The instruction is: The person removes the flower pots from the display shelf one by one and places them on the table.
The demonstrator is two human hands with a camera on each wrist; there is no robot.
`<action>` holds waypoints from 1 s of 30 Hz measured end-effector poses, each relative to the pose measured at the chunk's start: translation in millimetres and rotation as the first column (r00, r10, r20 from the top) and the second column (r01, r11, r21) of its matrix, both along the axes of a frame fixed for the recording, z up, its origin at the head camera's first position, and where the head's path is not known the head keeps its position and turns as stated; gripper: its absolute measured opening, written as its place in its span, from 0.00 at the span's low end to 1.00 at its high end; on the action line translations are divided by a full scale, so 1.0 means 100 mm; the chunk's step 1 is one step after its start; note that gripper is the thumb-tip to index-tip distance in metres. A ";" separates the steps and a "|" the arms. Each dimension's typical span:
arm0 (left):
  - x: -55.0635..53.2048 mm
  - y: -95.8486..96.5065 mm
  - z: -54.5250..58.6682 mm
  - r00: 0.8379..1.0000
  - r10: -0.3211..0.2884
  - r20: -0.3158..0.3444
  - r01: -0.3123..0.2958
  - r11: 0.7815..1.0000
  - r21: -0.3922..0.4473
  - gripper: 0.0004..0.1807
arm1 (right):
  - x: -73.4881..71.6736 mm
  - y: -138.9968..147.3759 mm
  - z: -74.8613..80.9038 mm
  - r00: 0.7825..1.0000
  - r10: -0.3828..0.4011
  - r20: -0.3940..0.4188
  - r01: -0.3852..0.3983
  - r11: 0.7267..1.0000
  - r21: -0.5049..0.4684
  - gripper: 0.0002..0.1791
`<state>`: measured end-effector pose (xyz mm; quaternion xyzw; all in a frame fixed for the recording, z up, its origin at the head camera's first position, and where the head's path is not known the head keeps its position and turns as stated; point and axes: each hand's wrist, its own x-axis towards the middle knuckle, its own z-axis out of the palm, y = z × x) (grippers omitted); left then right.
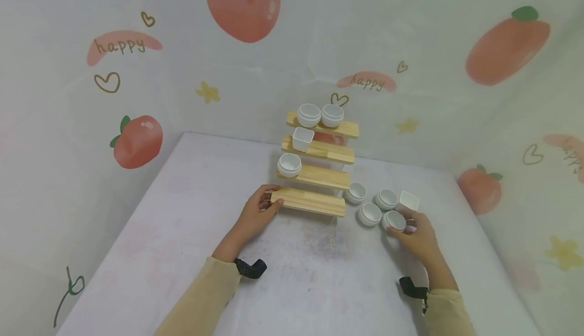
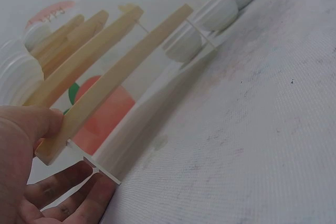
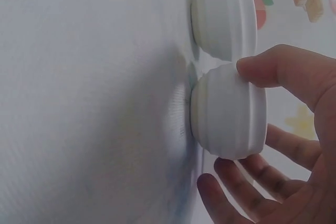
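My left hand (image 1: 256,213) holds the left end of the lowest wooden board (image 1: 310,201) of a tiered display stand. In the left wrist view, the thumb lies on top of that board and the other fingers are at the clear support (image 2: 94,163) below. At the right, my right hand (image 1: 418,235) grips a small round white bowl (image 1: 394,220), thumb on one side and fingers on the other. The right wrist view shows this bowl (image 3: 231,111) close at the table surface, right beside another round bowl (image 3: 226,22).
More round white bowls (image 1: 369,214) and a square white bowl (image 1: 408,200) stand right of the stand. On its upper boards (image 1: 326,149) sit two round bowls (image 1: 332,115) at the top, a square one (image 1: 303,139), and a round one (image 1: 289,164). A printed cloth backdrop (image 1: 274,77) rises behind.
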<state>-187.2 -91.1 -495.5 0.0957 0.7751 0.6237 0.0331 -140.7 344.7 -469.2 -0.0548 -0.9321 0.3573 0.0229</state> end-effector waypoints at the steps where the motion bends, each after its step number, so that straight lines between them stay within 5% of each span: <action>1: 0.00 0.00 0.00 1.000 0.000 -0.001 0.000 1.000 -0.001 0.23 | 0.00 0.00 0.00 1.000 -0.002 0.000 0.002 1.000 0.001 0.40; 30: -0.01 0.00 -0.04 1.000 0.014 -0.011 -0.014 1.000 -0.010 0.22 | 0.01 -0.13 0.17 0.977 0.019 -0.213 -0.005 0.998 0.064 0.29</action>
